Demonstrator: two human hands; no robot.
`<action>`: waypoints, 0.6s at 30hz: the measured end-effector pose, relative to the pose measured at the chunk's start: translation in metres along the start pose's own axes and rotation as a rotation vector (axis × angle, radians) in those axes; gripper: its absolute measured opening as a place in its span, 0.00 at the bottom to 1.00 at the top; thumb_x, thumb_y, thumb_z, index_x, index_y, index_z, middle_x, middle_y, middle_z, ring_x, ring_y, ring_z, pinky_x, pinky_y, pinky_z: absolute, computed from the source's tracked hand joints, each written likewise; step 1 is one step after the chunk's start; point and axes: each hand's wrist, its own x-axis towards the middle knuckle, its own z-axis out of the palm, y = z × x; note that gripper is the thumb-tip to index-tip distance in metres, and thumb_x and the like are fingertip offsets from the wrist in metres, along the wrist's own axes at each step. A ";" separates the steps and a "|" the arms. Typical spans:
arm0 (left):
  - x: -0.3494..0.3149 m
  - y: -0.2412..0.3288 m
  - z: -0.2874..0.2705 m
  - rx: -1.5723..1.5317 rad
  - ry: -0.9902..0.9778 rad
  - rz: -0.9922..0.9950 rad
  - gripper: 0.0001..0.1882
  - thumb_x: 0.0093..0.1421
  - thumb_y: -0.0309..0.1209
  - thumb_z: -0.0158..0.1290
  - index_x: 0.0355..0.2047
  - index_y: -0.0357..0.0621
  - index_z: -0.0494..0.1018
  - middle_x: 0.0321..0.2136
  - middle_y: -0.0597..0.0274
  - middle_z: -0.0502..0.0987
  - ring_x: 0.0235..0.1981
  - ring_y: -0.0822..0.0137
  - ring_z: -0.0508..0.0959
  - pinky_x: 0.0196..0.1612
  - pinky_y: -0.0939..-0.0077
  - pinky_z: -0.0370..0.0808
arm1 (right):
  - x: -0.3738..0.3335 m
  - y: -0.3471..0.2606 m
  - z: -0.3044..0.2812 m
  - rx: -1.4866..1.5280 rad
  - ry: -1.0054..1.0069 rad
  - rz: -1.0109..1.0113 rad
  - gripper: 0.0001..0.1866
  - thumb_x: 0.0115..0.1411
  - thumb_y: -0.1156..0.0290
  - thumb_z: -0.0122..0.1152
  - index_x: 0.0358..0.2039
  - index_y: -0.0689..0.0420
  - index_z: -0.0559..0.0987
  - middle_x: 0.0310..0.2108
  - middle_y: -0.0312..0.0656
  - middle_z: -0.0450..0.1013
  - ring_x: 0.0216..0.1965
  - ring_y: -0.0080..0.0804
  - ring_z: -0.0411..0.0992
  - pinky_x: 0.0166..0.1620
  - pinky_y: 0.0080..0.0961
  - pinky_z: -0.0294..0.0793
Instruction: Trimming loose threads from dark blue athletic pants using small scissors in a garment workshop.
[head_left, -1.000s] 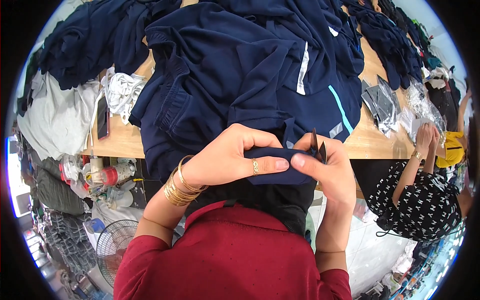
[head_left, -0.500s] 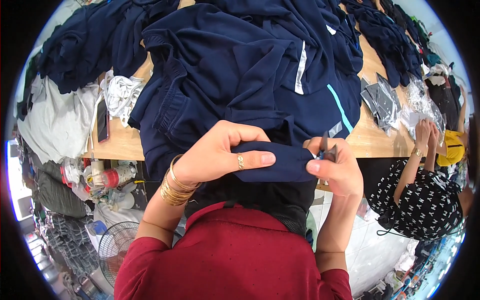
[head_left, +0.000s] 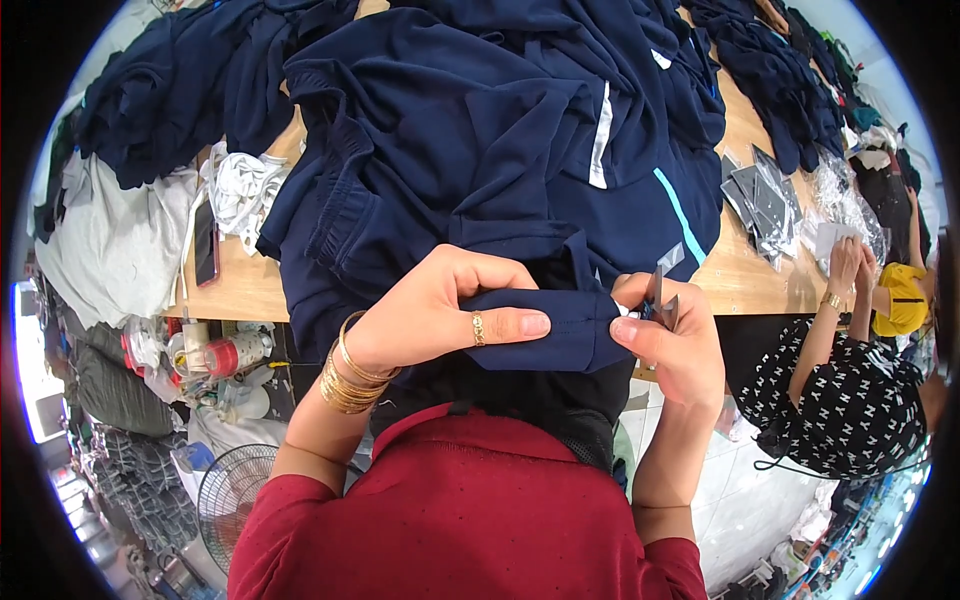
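A stitched edge of a navy garment (head_left: 545, 345) is stretched between my two hands, just past the table's front edge. My left hand (head_left: 445, 305), with a ring and gold bangles, pinches it between thumb on top and fingers folded beneath. At the other end my right hand (head_left: 680, 345) grips the same cloth between thumb and forefinger, beside a vertical seam. Small metal thread snips (head_left: 660, 300) rest in that right hand, blades pointing up and away from me; most of their body is hidden by the fingers. A bit of white shows at the right fingertips.
Piled navy garments (head_left: 440, 110) with white and light-blue strips cover the table (head_left: 250, 295). To the left lie a phone (head_left: 206, 245), white cloth strips (head_left: 245, 190) and a grey cloth (head_left: 130, 240). Plastic packets (head_left: 762, 205) lie right, near a co-worker's hands (head_left: 850, 265). A fan (head_left: 235, 495) stands lower left.
The held cloth has turned and flattened, so a stitch line and a seam near my right hand now show. My right hand has shifted slightly, the snips tilting a little.
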 end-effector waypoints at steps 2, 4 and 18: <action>0.000 0.001 0.001 0.000 0.002 -0.007 0.09 0.53 0.30 0.55 0.28 0.34 0.73 0.21 0.72 0.72 0.26 0.84 0.67 0.32 0.88 0.65 | -0.001 0.000 0.001 0.005 0.030 0.014 0.05 0.47 0.77 0.61 0.24 0.64 0.75 0.20 0.28 0.66 0.22 0.10 0.59 0.26 0.09 0.55; 0.000 0.001 0.001 0.000 0.004 -0.013 0.09 0.53 0.30 0.55 0.28 0.34 0.73 0.21 0.72 0.72 0.26 0.84 0.67 0.32 0.88 0.65 | -0.001 -0.001 0.000 -0.014 0.028 0.021 0.06 0.47 0.76 0.61 0.24 0.64 0.74 0.20 0.28 0.66 0.23 0.10 0.59 0.26 0.09 0.56; 0.001 -0.004 0.002 -0.045 -0.004 -0.005 0.11 0.57 0.33 0.51 0.28 0.34 0.73 0.21 0.74 0.70 0.26 0.85 0.65 0.30 0.89 0.64 | -0.001 -0.001 0.002 -0.002 0.034 0.049 0.05 0.47 0.76 0.60 0.23 0.64 0.75 0.20 0.29 0.68 0.23 0.11 0.61 0.27 0.10 0.58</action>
